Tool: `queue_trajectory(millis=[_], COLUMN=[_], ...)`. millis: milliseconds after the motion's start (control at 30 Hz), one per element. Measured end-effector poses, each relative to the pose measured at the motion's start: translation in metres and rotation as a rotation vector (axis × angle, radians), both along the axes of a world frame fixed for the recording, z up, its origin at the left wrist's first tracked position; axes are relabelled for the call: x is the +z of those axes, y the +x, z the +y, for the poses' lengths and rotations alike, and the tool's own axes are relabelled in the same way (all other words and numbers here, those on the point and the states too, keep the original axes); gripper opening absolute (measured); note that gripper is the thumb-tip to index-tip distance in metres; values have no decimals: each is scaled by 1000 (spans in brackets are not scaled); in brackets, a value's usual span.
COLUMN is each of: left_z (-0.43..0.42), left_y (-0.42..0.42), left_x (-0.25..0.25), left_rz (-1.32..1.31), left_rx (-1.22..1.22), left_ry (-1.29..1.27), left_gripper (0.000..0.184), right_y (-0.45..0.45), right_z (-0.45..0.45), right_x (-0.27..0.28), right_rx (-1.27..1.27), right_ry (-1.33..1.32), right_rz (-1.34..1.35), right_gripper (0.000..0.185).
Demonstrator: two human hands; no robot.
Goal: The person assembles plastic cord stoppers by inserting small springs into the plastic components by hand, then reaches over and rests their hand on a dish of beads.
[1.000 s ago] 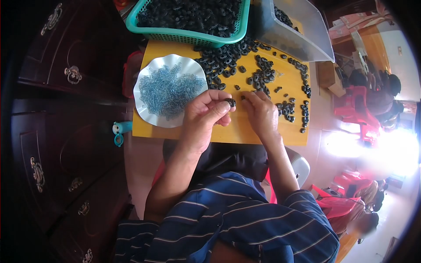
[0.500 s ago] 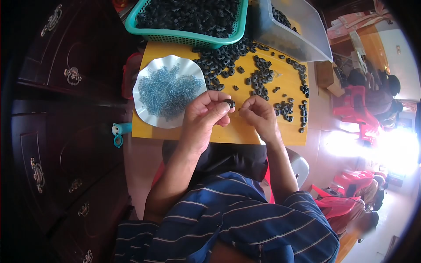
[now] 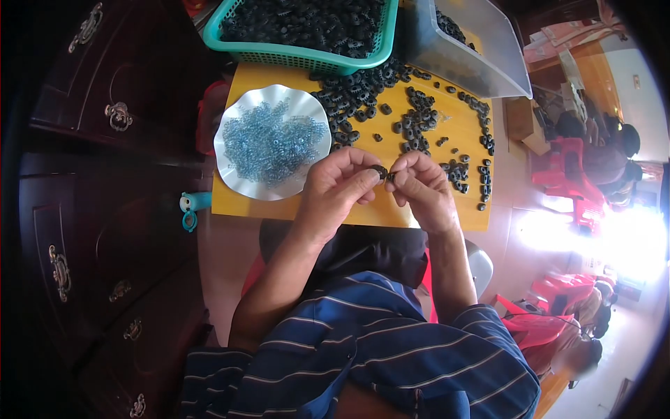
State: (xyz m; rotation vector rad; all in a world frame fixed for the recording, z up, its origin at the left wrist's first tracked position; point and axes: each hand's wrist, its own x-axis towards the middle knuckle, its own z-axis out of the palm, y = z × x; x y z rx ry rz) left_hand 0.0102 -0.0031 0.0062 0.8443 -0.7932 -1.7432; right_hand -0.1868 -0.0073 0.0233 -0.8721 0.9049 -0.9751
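My left hand [image 3: 336, 190] pinches a small black plastic part [image 3: 380, 170], shaped like a cord lock piece, between thumb and fingers. Opposite it, my right hand [image 3: 427, 190] grips another small black piece [image 3: 391, 177], mostly covered by the fingertips. The two pieces meet or nearly meet above the yellow table [image 3: 335, 218]; I cannot tell whether they are joined. Left of my hands, a white wavy-rimmed plate [image 3: 230, 183] bears a heap of small bluish coils [image 3: 272, 143] that look like springs. Beyond my fingers lie many loose black plastic parts [image 3: 417, 112].
A green basket [image 3: 300, 59] full of black parts stands at the table's far edge. Beside it a clear plastic bin [image 3: 481, 66] lies tipped, with black parts inside. Dark drawers [image 3: 112, 209] flank the left. Other people sit on red chairs [image 3: 565, 167] at right.
My right hand has come up against the left, and its small black piece now meets or nearly meets the left hand's part. My left hand has shifted slightly right.
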Motion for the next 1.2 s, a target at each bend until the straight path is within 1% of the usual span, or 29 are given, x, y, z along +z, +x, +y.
queue_trajectory(millis=[500,633,667,700,733,800,867,933,1000,1067,1200], left_z=[0,3,4,5,5,5,5,5,6,5,6], left_y=[-2,-11,-11,-11,-12,-12,-12,-12,-12,-13,-13], left_x=[-7,-12,-11,-10,-11,-13,-15,-13,-7,-7,-7], left_rz=[-58,-134,-182,-229,-226,-347,-370,-392,-474,-481,-506], left_rx=[16,87,91,94,96,140,152,160,178,178,173], left_ry=[-83,-165,-183,-201,-200,-268,-273,-277,-343,-358,-404], left_gripper=[10,10,10,10,10,10,10,10,10,10,10], right_y=[3,1,0,2,4,7,10,11,8,2,-2], right_z=[1,1,1,2,3,5,6,6,6,5,7], right_x=[-1,-3,-2,-1,1,2,1,0,0,-2,-7], right_rx=[-7,-25,-17,-16,-31,-44,-28,-30,-34,15,24], right_ry=[-40,-86,-103,-101,-115,-133,-156,-161,-164,-136,-112], right_rz=[86,218,277,279,316,352,453,459,469,408,323], right_gripper=[8,10,10,10,11,11,11,11,12,12,12])
